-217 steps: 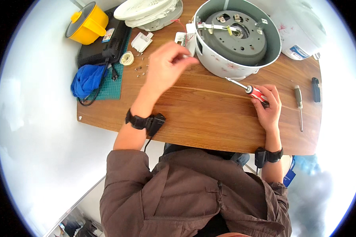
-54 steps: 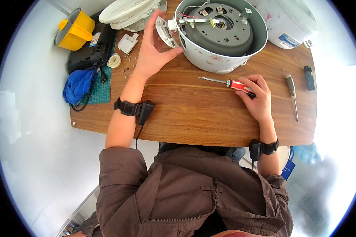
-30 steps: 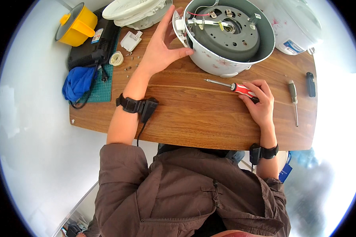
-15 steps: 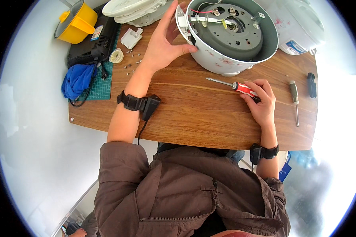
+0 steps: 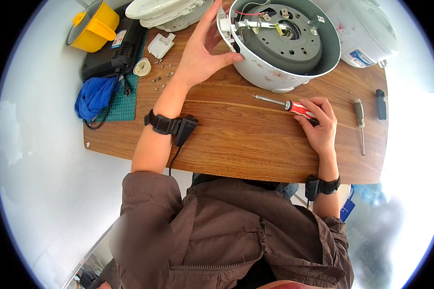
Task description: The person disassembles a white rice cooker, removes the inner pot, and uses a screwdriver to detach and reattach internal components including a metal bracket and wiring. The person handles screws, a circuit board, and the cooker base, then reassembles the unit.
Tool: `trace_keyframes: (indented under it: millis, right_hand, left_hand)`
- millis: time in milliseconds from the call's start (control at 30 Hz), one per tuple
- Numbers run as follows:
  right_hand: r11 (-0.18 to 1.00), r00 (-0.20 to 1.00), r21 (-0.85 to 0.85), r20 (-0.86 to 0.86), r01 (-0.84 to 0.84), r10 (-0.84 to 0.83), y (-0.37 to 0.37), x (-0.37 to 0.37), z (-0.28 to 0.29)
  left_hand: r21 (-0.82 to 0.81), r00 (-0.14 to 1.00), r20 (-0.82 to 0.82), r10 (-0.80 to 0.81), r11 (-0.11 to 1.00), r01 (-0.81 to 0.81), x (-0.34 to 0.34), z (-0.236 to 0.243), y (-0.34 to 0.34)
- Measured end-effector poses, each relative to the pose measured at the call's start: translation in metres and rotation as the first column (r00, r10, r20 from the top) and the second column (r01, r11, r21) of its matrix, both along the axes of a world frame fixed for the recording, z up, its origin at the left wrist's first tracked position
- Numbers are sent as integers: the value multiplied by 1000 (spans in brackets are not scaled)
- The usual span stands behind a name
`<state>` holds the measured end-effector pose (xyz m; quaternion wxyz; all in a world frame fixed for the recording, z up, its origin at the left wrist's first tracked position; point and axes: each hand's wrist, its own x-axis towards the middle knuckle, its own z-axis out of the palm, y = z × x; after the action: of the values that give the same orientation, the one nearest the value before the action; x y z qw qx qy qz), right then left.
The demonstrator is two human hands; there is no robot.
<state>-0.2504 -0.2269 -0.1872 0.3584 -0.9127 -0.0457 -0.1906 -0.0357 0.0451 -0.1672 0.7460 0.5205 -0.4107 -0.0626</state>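
Note:
An opened rice cooker body (image 5: 260, 74), white with a pink flower print, shows its grey heating plate (image 5: 284, 45) and some loose wires inside. Around the white side panel (image 5: 225, 28) on its left goes my left hand (image 5: 200, 60), thumb against the cooker's wall and fingers stretched up beyond the panel; the fingertips are partly out of sight. My right hand (image 5: 320, 125) is closed on the red and white handle of a screwdriver (image 5: 299, 109). Its shaft points left, in front of the cooker and apart from it.
Small screws (image 5: 160, 79) lie left of my left hand, by a cream round cap (image 5: 142, 67) and a white plastic cover (image 5: 161, 45). Farther left are a blue cloth (image 5: 95, 98), a black case (image 5: 103, 58) and a yellow jug (image 5: 99, 29). A second screwdriver (image 5: 359, 120) lies right.

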Motion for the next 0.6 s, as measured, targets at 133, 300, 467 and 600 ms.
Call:
trace_keyframes:
  millis: [133, 300, 467, 600]
  right_hand:
    - [1000, 998, 18, 64, -10, 9, -1, -3, 1]
    - [997, 984, 74, 180, -22, 8, -3, -9, 22]
    - [998, 971, 56, 232, 36, -48, -7, -1, 79]
    - [969, 969, -188, 218, 159, -117, -11, 20, 122]
  left_hand:
    - [44, 999, 36, 30, 999, -32, 0, -7, 6]
    - [160, 984, 128, 121, 977, -141, 2, -8, 11]
    - [194, 979, 130, 155, 965, -179, 0, -7, 11]
    - [209, 973, 152, 176, 956, -206, 0, -5, 12]
